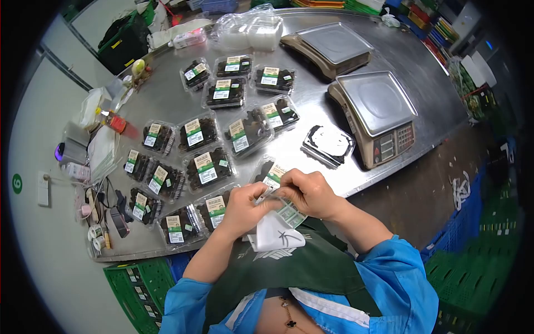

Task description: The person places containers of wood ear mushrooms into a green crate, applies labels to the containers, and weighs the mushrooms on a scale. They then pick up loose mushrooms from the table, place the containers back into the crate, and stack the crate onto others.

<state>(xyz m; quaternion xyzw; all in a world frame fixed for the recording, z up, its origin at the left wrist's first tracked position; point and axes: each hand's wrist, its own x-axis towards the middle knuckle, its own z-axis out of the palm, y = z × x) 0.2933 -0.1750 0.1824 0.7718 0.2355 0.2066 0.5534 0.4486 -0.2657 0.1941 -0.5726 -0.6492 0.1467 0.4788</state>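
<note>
A sheet of small green-and-white stickers [291, 215] is between my two hands, just above the table's front edge. White backing paper [271, 234] with dark handwritten strokes hangs from it. My left hand [243, 209] is closed, pinching the sheet's left side. My right hand [311, 193] is also closed, its thumb and fingertips together at the sheet's upper edge; whether a single sticker is between them is too small to tell. Right behind the hands lies a labelled clear plastic box [272, 173], partly covered by them.
Several labelled clear boxes of dark contents [203, 168] cover the left of the metal table [328, 192]. Two weighing scales [374, 106] stand at the right, with a glare-lit box [329, 143] beside the nearer one. A red-labelled bottle [115, 121] and cables [100, 200] line the left edge.
</note>
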